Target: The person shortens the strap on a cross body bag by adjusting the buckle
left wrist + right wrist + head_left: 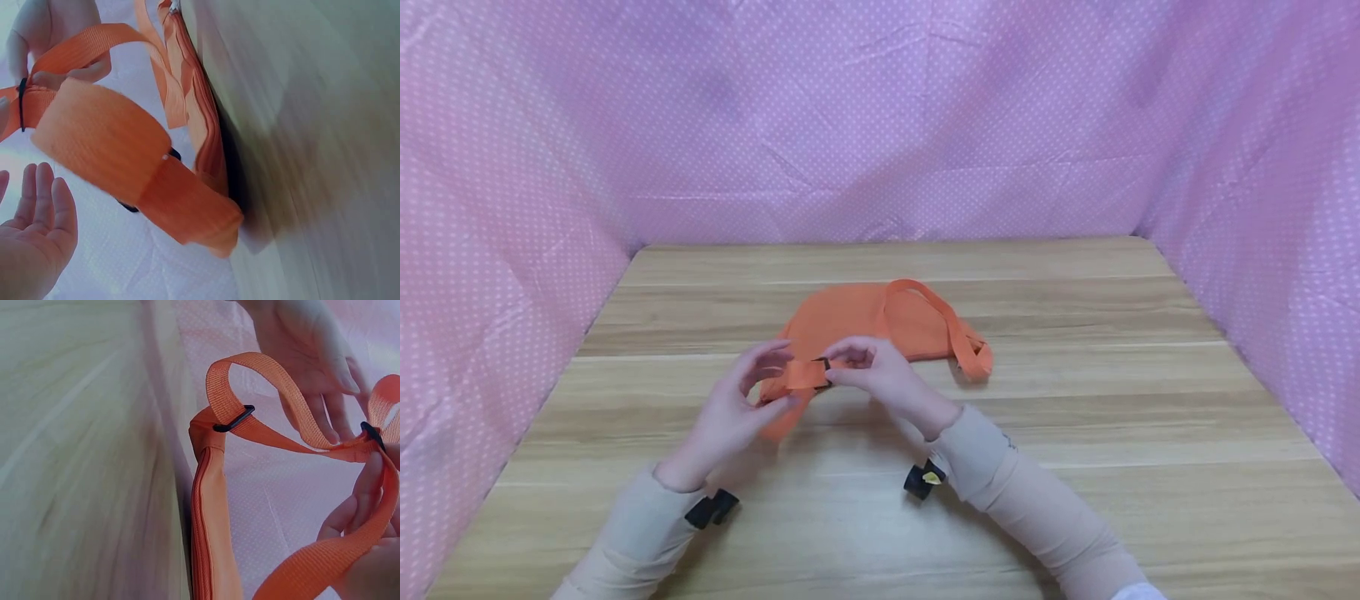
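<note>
An orange zipped bag (842,321) lies on the table, its orange webbing strap (325,562) looping up from the near left end. My right hand (880,375) pinches the strap at a black slider buckle (373,435), with finger and thumb right at its edge. Beside the raised loop is my left hand (737,408), fingers and thumb spread apart with the webbing between them in the head view. A second black ring (234,419) joins the strap to the bag's end, close to the zip (200,531).
Another stretch of strap (951,325) curves over the bag's right side and hangs down its end. The wood-grain table (1112,417) is bordered by pink dotted cloth (880,108) at the back and sides. Both wrists carry small black cameras (711,508).
</note>
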The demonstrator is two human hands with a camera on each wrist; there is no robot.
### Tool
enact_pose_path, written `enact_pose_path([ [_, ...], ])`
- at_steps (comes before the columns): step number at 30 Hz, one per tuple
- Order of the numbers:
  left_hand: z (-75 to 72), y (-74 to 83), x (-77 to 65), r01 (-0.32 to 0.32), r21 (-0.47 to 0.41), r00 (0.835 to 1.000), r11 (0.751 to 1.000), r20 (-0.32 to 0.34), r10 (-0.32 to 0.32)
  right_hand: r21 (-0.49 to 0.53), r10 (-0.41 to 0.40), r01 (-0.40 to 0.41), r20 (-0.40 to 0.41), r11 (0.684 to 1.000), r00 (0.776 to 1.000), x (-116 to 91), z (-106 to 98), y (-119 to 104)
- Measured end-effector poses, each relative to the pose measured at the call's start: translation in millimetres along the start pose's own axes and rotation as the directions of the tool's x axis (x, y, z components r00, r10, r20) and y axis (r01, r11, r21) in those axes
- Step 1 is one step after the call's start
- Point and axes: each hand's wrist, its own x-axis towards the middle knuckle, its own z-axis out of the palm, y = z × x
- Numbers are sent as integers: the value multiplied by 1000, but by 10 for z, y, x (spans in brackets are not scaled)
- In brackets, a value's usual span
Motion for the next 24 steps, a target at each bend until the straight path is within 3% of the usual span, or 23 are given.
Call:
enact_pose_path([
  [4,-36,-14,-15,25,-3,1000,1000,-5,-25,40,30,-29,-6,999,1000,29,-37,1],
  [16,4,-46,-53,97,-29,995,995,30,-96,188,-40,37,13,981,999,34,-35,-18],
  [24,23,-57,-53,118,2,993,993,19,-119,246,-34,31,9,969,999,45,-27,-9],
])
